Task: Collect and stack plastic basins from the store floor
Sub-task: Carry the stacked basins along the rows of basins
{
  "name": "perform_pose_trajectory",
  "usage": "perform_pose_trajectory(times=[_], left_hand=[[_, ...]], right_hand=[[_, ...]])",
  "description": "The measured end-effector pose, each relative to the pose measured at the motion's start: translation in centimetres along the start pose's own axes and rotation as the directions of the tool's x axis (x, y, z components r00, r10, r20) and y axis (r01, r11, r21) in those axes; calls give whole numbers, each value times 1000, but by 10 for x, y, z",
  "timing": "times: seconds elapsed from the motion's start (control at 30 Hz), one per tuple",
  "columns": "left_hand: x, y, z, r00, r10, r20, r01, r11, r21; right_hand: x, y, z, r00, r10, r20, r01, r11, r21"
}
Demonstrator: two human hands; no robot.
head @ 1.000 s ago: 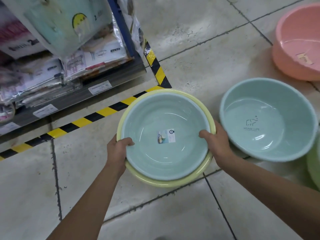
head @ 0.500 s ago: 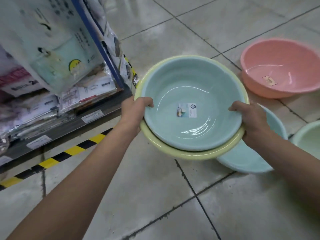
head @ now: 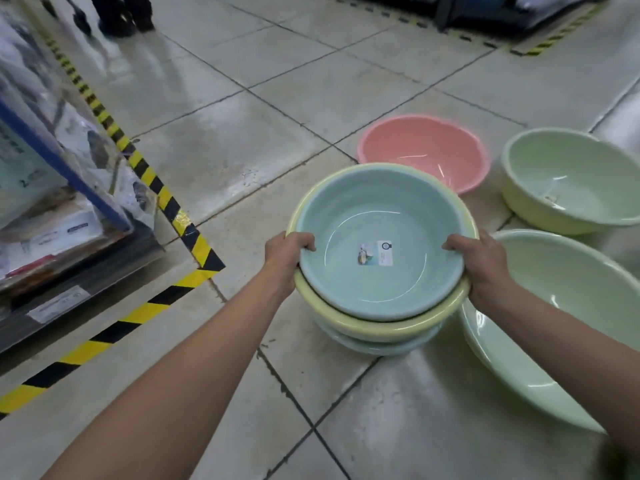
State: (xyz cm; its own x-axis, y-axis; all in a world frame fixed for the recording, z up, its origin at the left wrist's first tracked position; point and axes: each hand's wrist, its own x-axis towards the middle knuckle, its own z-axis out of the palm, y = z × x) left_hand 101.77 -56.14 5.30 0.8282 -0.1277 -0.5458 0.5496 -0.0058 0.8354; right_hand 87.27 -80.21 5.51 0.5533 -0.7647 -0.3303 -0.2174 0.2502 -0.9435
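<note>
A blue basin (head: 379, 233) with a sticker inside is nested in a yellow basin (head: 381, 325). My left hand (head: 285, 259) grips their rims on the left and my right hand (head: 479, 263) grips them on the right. The pair sits over a second blue basin (head: 374, 346) on the floor, whose rim shows just beneath. A pink basin (head: 424, 148) lies beyond the stack. Two pale green basins rest on the floor to the right, one farther back (head: 568, 181) and one nearer (head: 568, 306).
A store shelf (head: 59, 209) of packaged goods stands at the left, bordered by yellow-and-black floor tape (head: 138, 311). A person's legs (head: 124, 13) show at the top left. Another shelf base (head: 512, 12) is at the top right. Tiled floor (head: 242, 133) lies ahead.
I have carried the blue and yellow pair to the right, away from the shelf corner, and lowered it over the other blue basin. Both hands keep their grip.
</note>
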Motion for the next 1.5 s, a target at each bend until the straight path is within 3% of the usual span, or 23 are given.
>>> perform_pose_trajectory(times=[0.13,0.47,0.8,0.97,1.23,1.5], left_hand=[[5,-24,1,1000,-26,6,26,998,58],[29,-48,-23,999,-36,-34,40,993,109],[36,-62,-39,999,-38,4,37,988,148],[27,-61,-45,990,-134,49,125,980,158],[-22,-85,-71,991,-133,-30,137,968,210],[-62,-95,-82,995,-90,-31,95,969,227]], right_hand=[[-3,28,-13,996,77,37,-76,997,-29],[1,71,-4,987,76,140,-41,971,-238],[0,89,0,972,79,219,-49,989,-140],[-8,85,4,975,117,191,-95,989,-117],[-50,90,-15,962,145,231,-92,970,-225],[-97,81,-46,967,134,218,-90,976,-198]])
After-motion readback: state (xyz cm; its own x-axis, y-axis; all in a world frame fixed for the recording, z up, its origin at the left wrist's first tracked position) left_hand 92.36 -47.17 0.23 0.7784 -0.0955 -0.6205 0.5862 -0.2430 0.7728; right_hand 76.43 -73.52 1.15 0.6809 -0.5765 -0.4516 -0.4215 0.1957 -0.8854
